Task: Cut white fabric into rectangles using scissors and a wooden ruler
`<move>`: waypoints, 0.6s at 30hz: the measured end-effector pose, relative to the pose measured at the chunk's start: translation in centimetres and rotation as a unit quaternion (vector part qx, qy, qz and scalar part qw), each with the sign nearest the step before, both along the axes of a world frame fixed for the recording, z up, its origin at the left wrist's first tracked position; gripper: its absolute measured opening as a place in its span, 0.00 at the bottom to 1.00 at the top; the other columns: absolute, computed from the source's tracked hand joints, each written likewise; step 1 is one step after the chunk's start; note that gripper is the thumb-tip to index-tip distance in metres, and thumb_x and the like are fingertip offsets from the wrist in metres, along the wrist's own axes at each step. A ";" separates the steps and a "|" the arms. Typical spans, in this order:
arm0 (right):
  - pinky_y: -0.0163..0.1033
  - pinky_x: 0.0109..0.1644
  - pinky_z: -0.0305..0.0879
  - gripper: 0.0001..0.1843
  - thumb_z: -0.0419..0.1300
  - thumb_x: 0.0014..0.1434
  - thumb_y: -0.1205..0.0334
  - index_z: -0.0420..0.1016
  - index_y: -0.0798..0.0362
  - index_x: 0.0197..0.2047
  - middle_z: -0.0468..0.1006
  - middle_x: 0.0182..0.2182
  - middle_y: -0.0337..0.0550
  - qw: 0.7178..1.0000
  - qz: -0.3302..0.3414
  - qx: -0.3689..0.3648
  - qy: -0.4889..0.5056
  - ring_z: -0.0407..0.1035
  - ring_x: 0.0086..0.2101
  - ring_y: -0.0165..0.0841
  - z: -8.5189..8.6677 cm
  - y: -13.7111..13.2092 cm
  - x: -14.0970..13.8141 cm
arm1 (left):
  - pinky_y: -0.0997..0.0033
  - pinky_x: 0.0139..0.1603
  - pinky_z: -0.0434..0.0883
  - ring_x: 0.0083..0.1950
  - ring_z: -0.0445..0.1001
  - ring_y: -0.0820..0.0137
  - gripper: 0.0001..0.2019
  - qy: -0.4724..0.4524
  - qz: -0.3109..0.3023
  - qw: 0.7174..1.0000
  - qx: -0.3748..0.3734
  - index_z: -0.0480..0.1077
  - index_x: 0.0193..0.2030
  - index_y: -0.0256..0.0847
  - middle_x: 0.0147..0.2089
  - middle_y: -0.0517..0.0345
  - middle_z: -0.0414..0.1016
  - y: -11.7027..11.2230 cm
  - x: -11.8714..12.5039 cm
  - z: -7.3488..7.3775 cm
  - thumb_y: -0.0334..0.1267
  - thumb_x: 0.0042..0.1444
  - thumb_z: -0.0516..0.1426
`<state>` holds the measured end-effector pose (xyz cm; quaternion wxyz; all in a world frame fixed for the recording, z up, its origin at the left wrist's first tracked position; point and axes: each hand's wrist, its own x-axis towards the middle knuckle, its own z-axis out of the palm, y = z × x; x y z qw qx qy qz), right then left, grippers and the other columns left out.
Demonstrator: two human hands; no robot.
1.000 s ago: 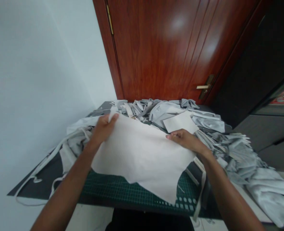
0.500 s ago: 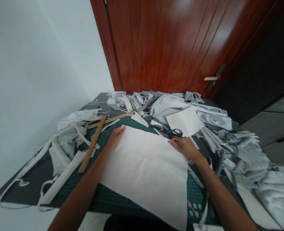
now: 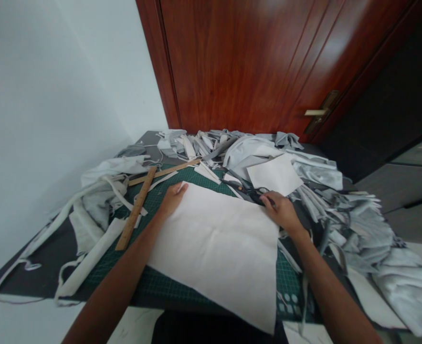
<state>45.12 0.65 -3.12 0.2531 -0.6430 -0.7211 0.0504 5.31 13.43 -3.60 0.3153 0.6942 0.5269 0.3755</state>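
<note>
White cloth: I see a broad, lightly creased sheet (image 3: 214, 253) over the middle of the green cutting mat (image 3: 161, 285), its nearest corner reaching past the table's front edge in my view.
Left hand: the hand (image 3: 171, 200) pinches the cloth's far left corner, thumb on top.
Right hand: the hand (image 3: 282, 212) is at the cloth's far right corner, fingers curled at the scissors' handles; I cannot tell whether they grip.
Scissors: black pair (image 3: 245, 190), just beyond the cloth's far edge, blades pointing left.
Wooden rulers: one (image 3: 137, 210) slants left of the cloth, its far end crossing another (image 3: 173, 168).
Small white piece: a flat piece (image 3: 275, 174) behind the scissors.
Scraps: grey and white heaps at left (image 3: 96, 208), back and right (image 3: 368, 234) on the dark table (image 3: 42, 272).
Background: reddish-brown door (image 3: 239, 62), pale wall (image 3: 53, 95).
</note>
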 end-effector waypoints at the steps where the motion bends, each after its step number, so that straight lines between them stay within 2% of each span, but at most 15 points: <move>1: 0.46 0.59 0.70 0.20 0.50 0.75 0.55 0.80 0.55 0.52 0.84 0.49 0.57 1.000 -0.007 0.010 -0.006 0.77 0.51 0.46 0.0 0.1 0.2 | 0.68 0.42 0.69 0.38 0.71 0.63 0.23 0.000 -0.001 1.000 0.002 0.69 0.30 0.41 0.30 0.58 0.74 0.0 0.1 0.1 0.60 0.63 0.55; 5: 0.45 0.63 0.68 0.16 0.51 0.73 0.62 0.78 0.54 0.55 0.81 0.52 0.56 0.999 -0.018 0.013 -0.043 0.74 0.55 0.45 -0.1 0.5 0.2 | 0.67 0.46 0.71 0.41 0.73 0.61 0.22 -0.003 -0.006 1.000 0.009 0.71 0.31 0.41 0.34 0.55 0.79 -0.1 0.3 0.2 0.60 0.62 0.56; 9: 0.47 0.61 0.68 0.17 0.52 0.74 0.61 0.78 0.55 0.57 0.79 0.53 0.57 0.994 -0.046 -0.014 -0.095 0.73 0.54 0.46 0.1 1.0 -0.6 | 0.66 0.48 0.72 0.43 0.75 0.58 0.23 -0.007 -0.007 1.000 0.013 0.72 0.33 0.41 0.36 0.53 0.82 -0.2 0.3 0.4 0.62 0.61 0.57; 13: 0.48 0.58 0.67 0.18 0.56 0.73 0.61 0.75 0.56 0.61 0.78 0.56 0.59 0.984 -0.078 -0.055 -0.150 0.73 0.55 0.49 0.6 1.9 -1.2 | 0.66 0.54 0.72 0.49 0.78 0.57 0.22 -0.013 -0.013 1.000 0.022 0.73 0.35 0.42 0.37 0.53 0.82 -0.2 0.2 0.5 0.60 0.62 0.56; 18: 0.48 0.52 0.69 0.15 0.59 0.72 0.60 0.78 0.58 0.56 0.82 0.53 0.60 0.968 -0.089 -0.115 -0.207 0.78 0.50 0.48 1.4 3.2 -1.2 | 0.64 0.58 0.71 0.51 0.78 0.58 0.19 -0.016 -0.013 0.999 0.035 0.74 0.37 0.41 0.43 0.50 0.83 -0.3 0.1 0.5 0.56 0.64 0.54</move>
